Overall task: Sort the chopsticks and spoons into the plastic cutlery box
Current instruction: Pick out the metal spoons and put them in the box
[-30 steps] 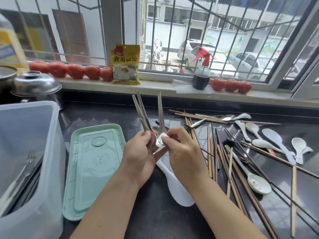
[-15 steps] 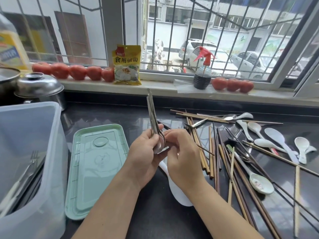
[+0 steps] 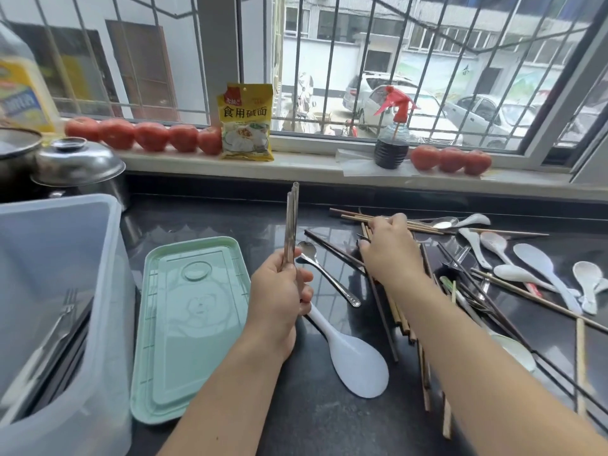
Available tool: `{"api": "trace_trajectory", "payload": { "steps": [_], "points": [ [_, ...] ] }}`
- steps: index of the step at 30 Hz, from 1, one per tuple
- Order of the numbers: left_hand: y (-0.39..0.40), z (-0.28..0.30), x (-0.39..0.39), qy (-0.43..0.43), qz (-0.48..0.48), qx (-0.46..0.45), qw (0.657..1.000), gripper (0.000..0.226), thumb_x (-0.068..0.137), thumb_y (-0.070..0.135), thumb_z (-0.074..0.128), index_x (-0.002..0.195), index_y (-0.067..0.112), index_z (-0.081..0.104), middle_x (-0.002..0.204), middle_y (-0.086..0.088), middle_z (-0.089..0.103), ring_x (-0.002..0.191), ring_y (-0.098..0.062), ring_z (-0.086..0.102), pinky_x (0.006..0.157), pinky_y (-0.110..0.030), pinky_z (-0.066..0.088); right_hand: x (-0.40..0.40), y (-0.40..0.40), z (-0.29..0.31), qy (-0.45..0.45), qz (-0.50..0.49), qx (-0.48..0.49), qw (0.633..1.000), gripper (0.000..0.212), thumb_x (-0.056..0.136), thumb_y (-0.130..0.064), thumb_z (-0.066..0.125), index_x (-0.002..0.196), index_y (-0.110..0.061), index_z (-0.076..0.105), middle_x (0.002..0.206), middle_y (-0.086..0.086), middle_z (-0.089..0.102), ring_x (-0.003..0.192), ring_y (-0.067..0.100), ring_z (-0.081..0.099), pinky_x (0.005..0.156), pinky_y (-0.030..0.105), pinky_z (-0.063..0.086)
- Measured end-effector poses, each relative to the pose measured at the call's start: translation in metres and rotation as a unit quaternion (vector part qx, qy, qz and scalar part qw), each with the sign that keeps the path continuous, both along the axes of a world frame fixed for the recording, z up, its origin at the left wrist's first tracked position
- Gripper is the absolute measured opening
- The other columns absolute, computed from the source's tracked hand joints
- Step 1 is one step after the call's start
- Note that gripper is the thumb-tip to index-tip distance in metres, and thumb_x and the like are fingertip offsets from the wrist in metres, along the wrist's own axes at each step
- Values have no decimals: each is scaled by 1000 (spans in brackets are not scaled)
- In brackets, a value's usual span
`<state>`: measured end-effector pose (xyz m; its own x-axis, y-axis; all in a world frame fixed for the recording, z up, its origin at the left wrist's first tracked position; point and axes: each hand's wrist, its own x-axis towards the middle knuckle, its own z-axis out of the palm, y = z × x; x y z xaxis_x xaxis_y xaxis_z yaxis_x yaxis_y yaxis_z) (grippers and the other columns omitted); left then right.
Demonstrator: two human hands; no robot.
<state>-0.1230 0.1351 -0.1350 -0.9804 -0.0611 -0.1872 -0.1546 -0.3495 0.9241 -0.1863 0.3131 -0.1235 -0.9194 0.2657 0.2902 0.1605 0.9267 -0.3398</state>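
Note:
My left hand (image 3: 283, 291) grips a bunch of metal spoons (image 3: 291, 225) by their bowls, handles pointing up, over the dark counter. My right hand (image 3: 388, 251) reaches out to the right, fingers curled down onto the pile of wooden and dark chopsticks (image 3: 394, 311). A metal spoon (image 3: 325, 274) lies on the counter between my hands. A large white rice paddle (image 3: 352, 357) lies below my left hand. White ceramic spoons (image 3: 533, 261) are scattered at the right. The translucent plastic cutlery box (image 3: 65, 291) stands at the left with forks and chopsticks inside.
The box's green lid (image 3: 187, 324) lies flat beside the box. A steel pot lid (image 3: 75, 162) sits at the back left. On the windowsill stand tomatoes (image 3: 144, 136), a yellow packet (image 3: 245, 123) and a spray bottle (image 3: 393, 133).
My right hand has let go of the spoon bunch and moved right onto the chopstick pile. My left hand keeps the spoons, now gathered upright.

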Motion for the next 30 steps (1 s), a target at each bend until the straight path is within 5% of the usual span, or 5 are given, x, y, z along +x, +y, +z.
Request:
{"api": "trace_trajectory", "payload": {
  "steps": [4,10,13,18,30],
  "points": [
    [-2,3,1,-5,-2,-7,1000,34,110,5,32,112,15,64,70,-2,54,50,-12,40,43,-21,27,-20,-1,-11,-16,11,106,994,19,96,-15,57,113,-11,66,113,9,55,101,29,56,80,36,42],
    [-2,9,4,-27,-28,62,997,32,107,0,34,115,6,64,67,-4,59,52,-14,49,49,-24,33,31,-11,11,260,56,28,964,13,95,-3,63,97,-6,76,93,5,64,73,22,58,65,30,46],
    [-4,14,8,-27,-51,115,992,30,109,4,36,116,4,66,88,-11,78,77,-23,76,71,-32,58,80,-33,7,341,168,34,924,9,91,0,72,98,-2,77,97,6,68,83,16,66,74,23,57],
    [-7,11,4,-53,-66,211,974,30,109,5,38,125,0,64,117,-16,76,113,-28,72,99,-44,56,98,-46,-24,273,245,41,929,21,79,9,79,96,-3,76,101,6,66,83,18,66,69,28,59],
    [-1,5,6,-48,-40,112,992,28,108,1,38,114,6,66,99,-12,71,78,-22,73,65,-35,60,98,-47,-25,318,250,1,914,22,81,10,77,96,-7,78,98,5,67,87,18,66,71,29,57]
  ]
}}
